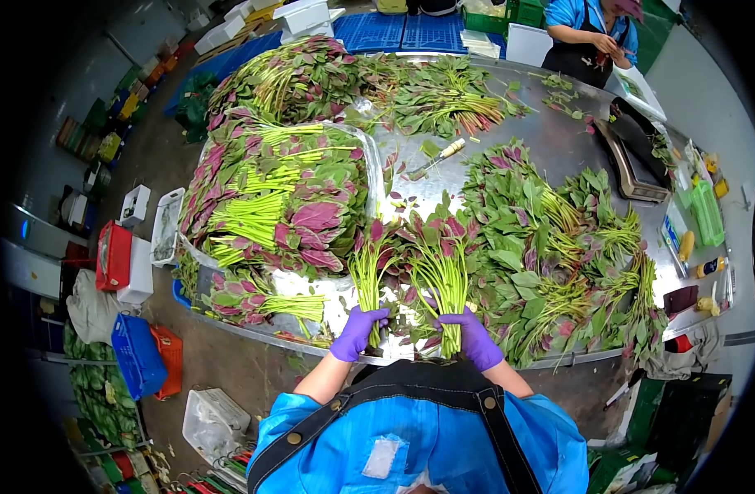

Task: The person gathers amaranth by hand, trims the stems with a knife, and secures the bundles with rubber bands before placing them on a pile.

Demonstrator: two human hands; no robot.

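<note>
Greens (258,214) in container (376,160); 2 held bunches (366,276)

Two gloved hands (357,333) (476,339), two held leafy bunches (366,276) (445,284), one knife (452,149).

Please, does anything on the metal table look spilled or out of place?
Yes, slightly: loose leaves lie scattered on the metal table, apart from the bunches. Near some of them, what looks like a knife lies uncovered, which seems a little careless.

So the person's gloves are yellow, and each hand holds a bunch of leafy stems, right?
Nearly! The gloves are purple, not yellow, as the head view shows. The left hand and right hand do each hold a bunch of leafy stems.
</note>
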